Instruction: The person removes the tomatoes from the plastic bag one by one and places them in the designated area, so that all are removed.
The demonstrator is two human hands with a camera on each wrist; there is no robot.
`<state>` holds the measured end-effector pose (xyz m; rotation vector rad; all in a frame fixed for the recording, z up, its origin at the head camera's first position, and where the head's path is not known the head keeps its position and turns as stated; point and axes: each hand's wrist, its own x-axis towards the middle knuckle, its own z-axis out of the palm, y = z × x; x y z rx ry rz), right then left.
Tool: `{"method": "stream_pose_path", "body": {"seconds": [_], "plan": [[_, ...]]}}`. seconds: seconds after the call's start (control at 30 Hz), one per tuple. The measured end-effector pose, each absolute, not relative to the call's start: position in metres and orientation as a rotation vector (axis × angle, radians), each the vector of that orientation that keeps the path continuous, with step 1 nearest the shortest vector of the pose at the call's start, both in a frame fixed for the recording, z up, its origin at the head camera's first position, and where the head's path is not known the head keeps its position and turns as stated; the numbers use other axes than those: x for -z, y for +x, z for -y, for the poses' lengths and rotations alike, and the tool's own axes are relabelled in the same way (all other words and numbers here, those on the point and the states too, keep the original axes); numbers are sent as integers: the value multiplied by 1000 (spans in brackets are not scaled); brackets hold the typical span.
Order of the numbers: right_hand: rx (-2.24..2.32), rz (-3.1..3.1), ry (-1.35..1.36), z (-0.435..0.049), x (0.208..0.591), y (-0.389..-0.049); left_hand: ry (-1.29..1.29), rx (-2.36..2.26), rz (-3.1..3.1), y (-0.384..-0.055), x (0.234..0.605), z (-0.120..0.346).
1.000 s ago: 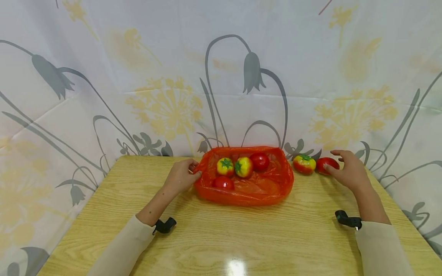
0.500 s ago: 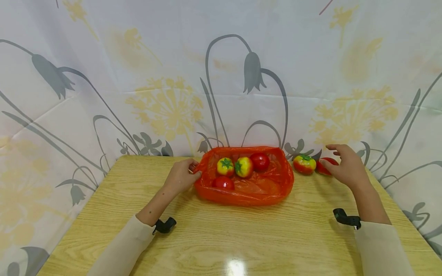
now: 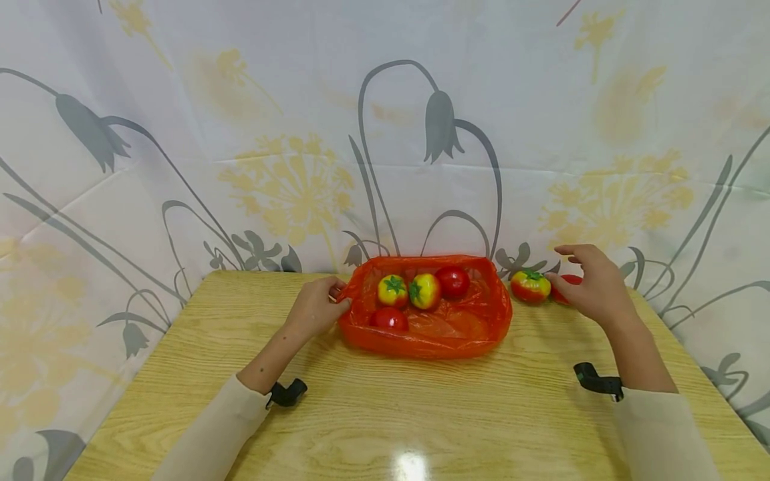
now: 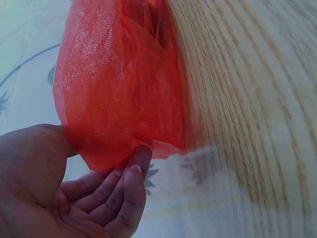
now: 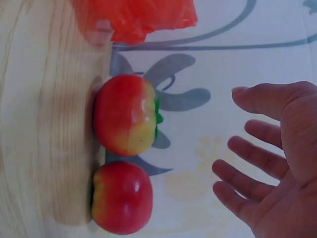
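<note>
A pale floral backdrop (image 3: 252,107) hangs behind the wood-grained worktop (image 3: 385,407). With twelve o'clock at the backdrop, the open red bag (image 3: 421,344) sits towards twelve, holding a leafy yellow fruit (image 3: 392,291) at its ten, a second leafy fruit (image 3: 424,292) at its twelve, a glossy red fruit (image 3: 452,282) at its one and a low red fruit (image 3: 389,319) at its eight. At the bag's nine, the left hand (image 3: 315,307) has its grip pinching the thin film. Beyond the bag's three lie a stalked fruit (image 5: 126,116) and, just past it, an outer red fruit (image 5: 123,197), both near the worktop's back edge. The right hand (image 3: 595,284) hovers at two o'clock, its grip spread and holding nothing.

Both loose fruits look smooth and round, so an off-centre touch could roll one towards twelve; being close together, one might be bumped through the other. The bag's limp walls could fold inward or tear under a sharp tug from nine.
</note>
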<state>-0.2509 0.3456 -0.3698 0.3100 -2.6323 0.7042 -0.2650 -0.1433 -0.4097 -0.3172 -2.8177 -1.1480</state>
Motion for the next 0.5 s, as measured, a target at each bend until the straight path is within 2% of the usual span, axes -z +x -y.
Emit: {"method": "stream_pose_path", "body": {"seconds": [0.5], "plan": [[-708,2574,475,-319,360,-245,-320,1142,2834,-266,408,145]]}}
